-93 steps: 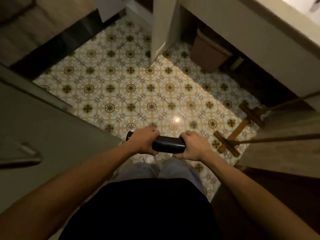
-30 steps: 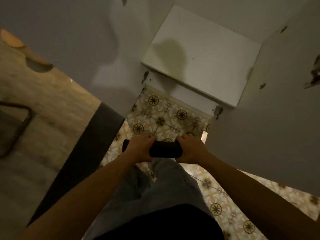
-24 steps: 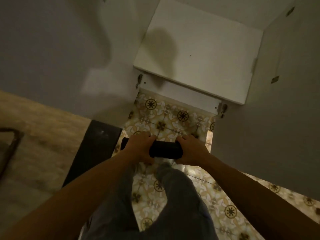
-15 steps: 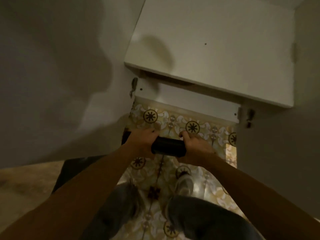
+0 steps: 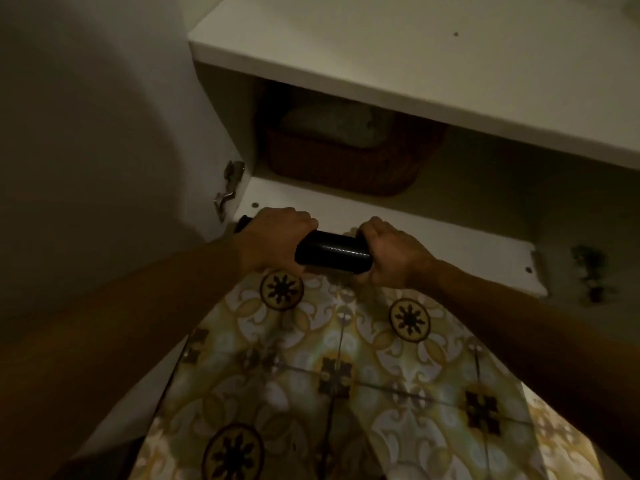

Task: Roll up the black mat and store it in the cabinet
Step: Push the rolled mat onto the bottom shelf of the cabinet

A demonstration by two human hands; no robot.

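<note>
The black mat (image 5: 332, 255) is rolled into a tight tube and held level between both hands. My left hand (image 5: 273, 242) is closed around its left part, with a short dark end sticking out past the knuckles. My right hand (image 5: 388, 256) grips its right end. The roll hovers at the front edge of the white cabinet's bottom shelf (image 5: 433, 233), low over the floor. The cabinet is open, and a white shelf board (image 5: 415, 60) lies above the lower compartment.
A dark woven basket (image 5: 346, 161) holding a pale rolled cloth sits at the back of the lower compartment. The open cabinet door (image 5: 104, 150) with a metal hinge (image 5: 228, 188) stands on the left. Patterned yellow floor tiles (image 5: 339, 375) lie below my arms.
I have come closer and lower to the cabinet. The lower compartment and its basket have come into view, and the rolled mat has moved forward to the bottom shelf's front edge.
</note>
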